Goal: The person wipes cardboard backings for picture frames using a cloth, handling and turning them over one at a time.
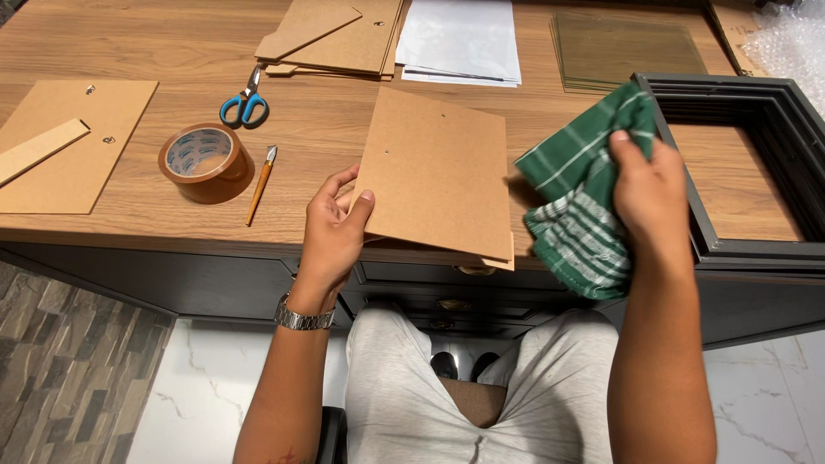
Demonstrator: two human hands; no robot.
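Note:
My left hand (pixel 333 225) grips the left edge of a brown fibreboard backing panel (pixel 438 172), held tilted above the front edge of the wooden desk (pixel 172 43). A second thin board seems to lie under it at the lower corner. To the right of the panel, my right hand (pixel 649 193) is closed on a crumpled green cloth with white stripes (pixel 580 198). The cloth hangs just beside the panel's right edge.
A stack of dark picture frames (pixel 739 163) stands at the right. A roll of brown tape (pixel 204 160), a small craft knife (pixel 260 185) and blue-handled scissors (pixel 245 105) lie left of centre. More backing boards (pixel 73 142), white sheets (pixel 460 39) and glass panes (pixel 627 47) lie behind.

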